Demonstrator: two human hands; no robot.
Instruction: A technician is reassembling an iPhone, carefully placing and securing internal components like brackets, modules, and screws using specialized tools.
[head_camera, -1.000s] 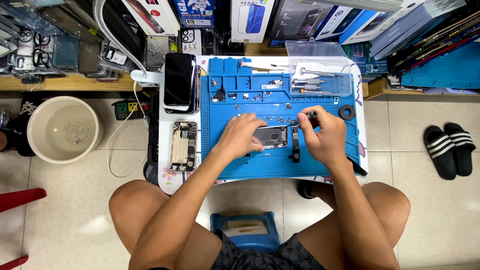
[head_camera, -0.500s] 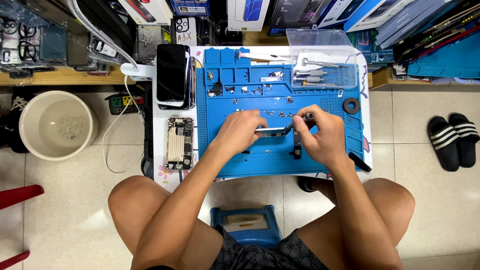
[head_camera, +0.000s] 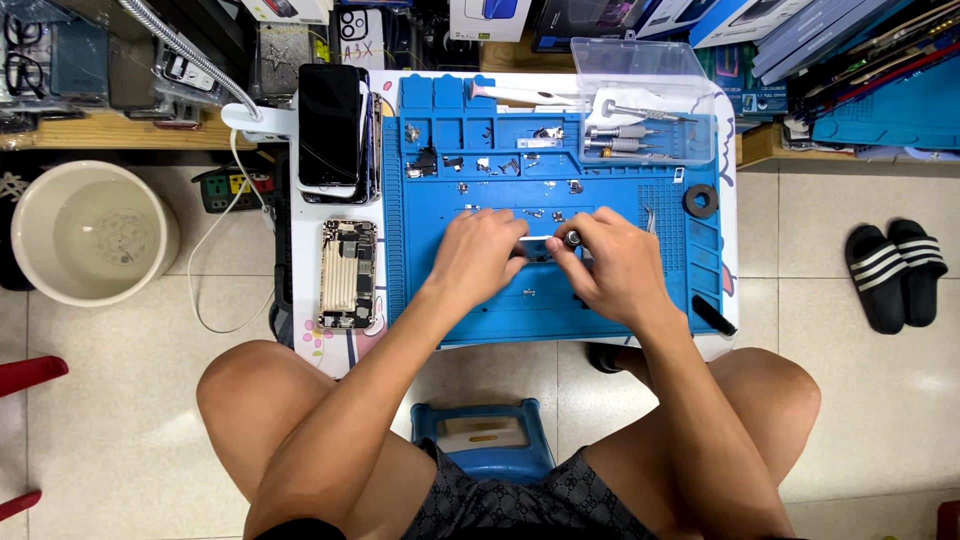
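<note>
A blue repair mat (head_camera: 620, 310) covers a small white table. In its middle, my left hand (head_camera: 480, 255) presses on a small flat metal part (head_camera: 540, 243), mostly hidden under my fingers. Close against it from the right, my right hand (head_camera: 615, 265) grips a small screwdriver (head_camera: 572, 239) whose dark cap points up beside that part. Tiny screws and small parts (head_camera: 480, 165) lie scattered on the mat's upper trays.
An opened phone chassis (head_camera: 347, 273) lies left of the mat, with a dark phone (head_camera: 330, 125) above it. A clear box of screwdrivers (head_camera: 640, 135) sits at the back right, a black ring (head_camera: 700, 200) below it. A cream bucket (head_camera: 90, 230) and black sandals (head_camera: 895, 270) stand on the floor.
My hands have drawn closer together over the mat's middle. The right hand shifted left with the screwdriver, and the metal part is now more covered by my fingers.
</note>
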